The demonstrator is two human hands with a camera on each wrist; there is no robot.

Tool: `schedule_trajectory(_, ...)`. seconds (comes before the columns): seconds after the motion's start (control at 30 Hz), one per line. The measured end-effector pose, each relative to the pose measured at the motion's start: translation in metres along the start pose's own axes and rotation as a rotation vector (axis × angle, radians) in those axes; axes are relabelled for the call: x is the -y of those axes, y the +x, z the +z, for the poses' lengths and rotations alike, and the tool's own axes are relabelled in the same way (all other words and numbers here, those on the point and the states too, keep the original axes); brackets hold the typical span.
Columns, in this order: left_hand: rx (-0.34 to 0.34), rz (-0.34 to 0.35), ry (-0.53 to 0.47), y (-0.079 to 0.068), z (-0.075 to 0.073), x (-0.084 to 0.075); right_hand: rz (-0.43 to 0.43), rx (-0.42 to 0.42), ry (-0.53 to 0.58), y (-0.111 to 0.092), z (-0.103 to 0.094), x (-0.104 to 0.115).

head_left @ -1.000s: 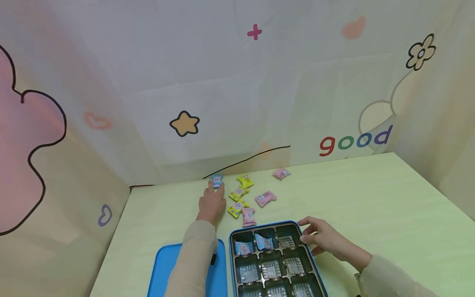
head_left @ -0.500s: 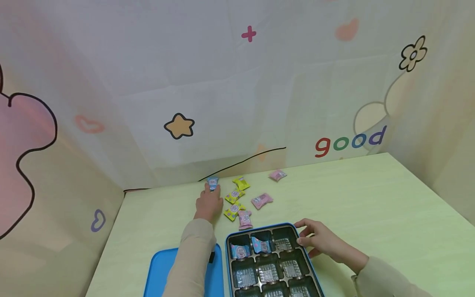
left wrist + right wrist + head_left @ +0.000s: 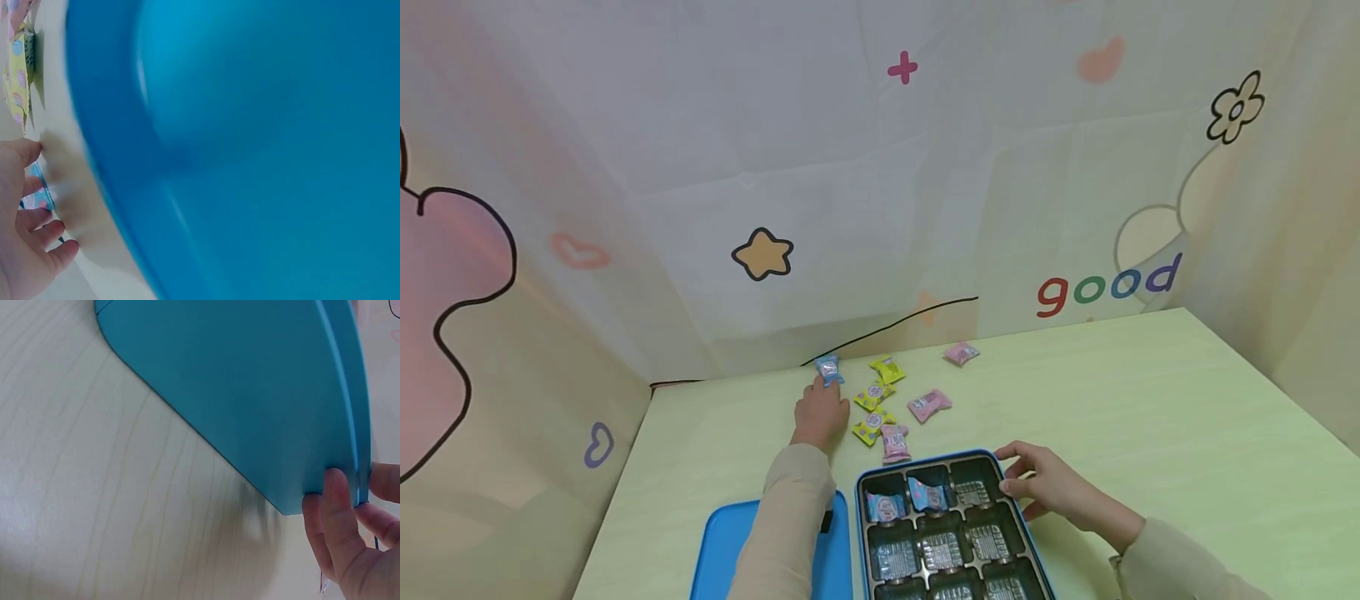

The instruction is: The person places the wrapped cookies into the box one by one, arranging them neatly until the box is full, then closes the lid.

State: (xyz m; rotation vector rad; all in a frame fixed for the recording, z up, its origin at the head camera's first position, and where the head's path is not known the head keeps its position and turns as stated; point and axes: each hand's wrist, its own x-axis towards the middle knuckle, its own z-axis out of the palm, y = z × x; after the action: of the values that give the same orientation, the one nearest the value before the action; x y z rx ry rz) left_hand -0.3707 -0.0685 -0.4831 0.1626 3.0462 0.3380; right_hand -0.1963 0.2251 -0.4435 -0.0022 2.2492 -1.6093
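Observation:
My left hand (image 3: 820, 412) is at the table's far edge, its curled fingertips at the near end of a blue wrapped candy (image 3: 828, 369). In the left wrist view the candy (image 3: 40, 190) shows partly behind the fingers. My right hand (image 3: 1051, 487) grips the far right corner of a blue box (image 3: 1033, 542) with a dark divided insert. Seen from the right wrist, fingers press the outer wall (image 3: 250, 394) near that corner. Two blue candies, one (image 3: 886, 507) in the far left compartment and one (image 3: 928, 495) beside it, lie in the far row.
Three yellow candies (image 3: 874, 425) lie between the left hand and the box. Pink candies are spread nearby: one (image 3: 896, 444) close to the box's far rim, one (image 3: 929, 405) behind it, one (image 3: 962, 353) farther back. A blue lid (image 3: 722, 542) lies left of the box, under the left forearm.
The left fingers have drawn in from over the blue candy to its near end, and the candy has turned slightly. The right hand stays on the box corner. The head view has shifted slightly.

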Motion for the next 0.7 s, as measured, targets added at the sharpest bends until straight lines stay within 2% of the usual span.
schedule_trajectory(0.17, -0.014, -0.024, -0.011, -0.0002, -0.0007, 0.0005, -0.002, -0.004, -0.001, 0.0001, 0.0000, 0.0007)
schedule_trajectory(0.4, -0.028, -0.018, -0.019, 0.0008, 0.0007, 0.0026, -0.008, -0.006, -0.003, 0.0000, 0.0002, 0.0012)
schedule_trajectory(0.7, -0.020, -0.032, -0.054, -0.0031, -0.0039, 0.0021, -0.001, -0.004, -0.005, -0.0003, 0.0005, 0.0004)
